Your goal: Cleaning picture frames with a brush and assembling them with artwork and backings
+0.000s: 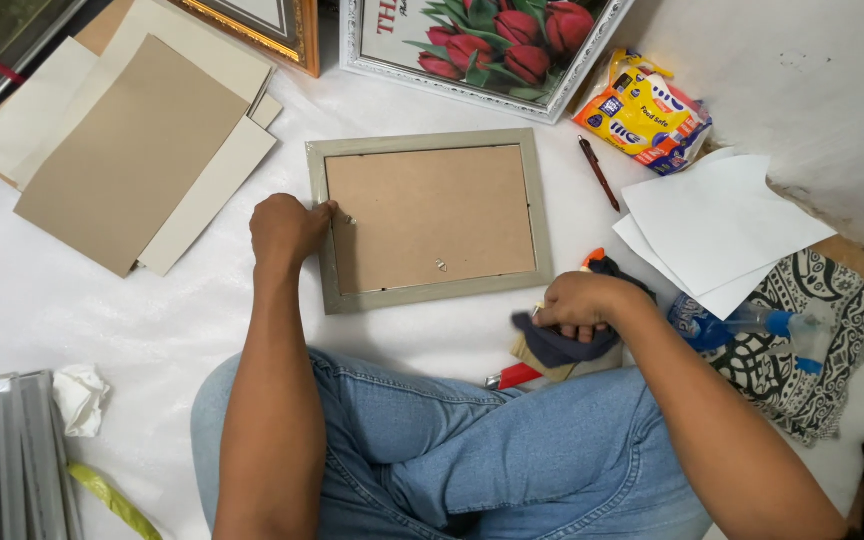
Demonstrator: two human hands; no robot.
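A grey picture frame (542, 215) lies face down on the white sheet, its brown backing board (430, 215) facing up. My left hand (287, 229) rests on the frame's left edge, fingertips at a small metal tab. My right hand (580, 302) is below the frame's lower right corner, closed on a dark blue cloth (557, 346). Under the cloth lie a wooden-handled brush (537, 362) and a red-handled tool (514, 376).
Brown and cream boards (132, 150) are stacked at upper left. A framed tulip picture (482, 45) leans at the top. A pen (599, 172), yellow snack packet (642, 110), white paper sheets (717, 220), blue spray bottle (742, 322) and patterned cloth (822, 340) lie right. Grey frames (7, 460) stack lower left.
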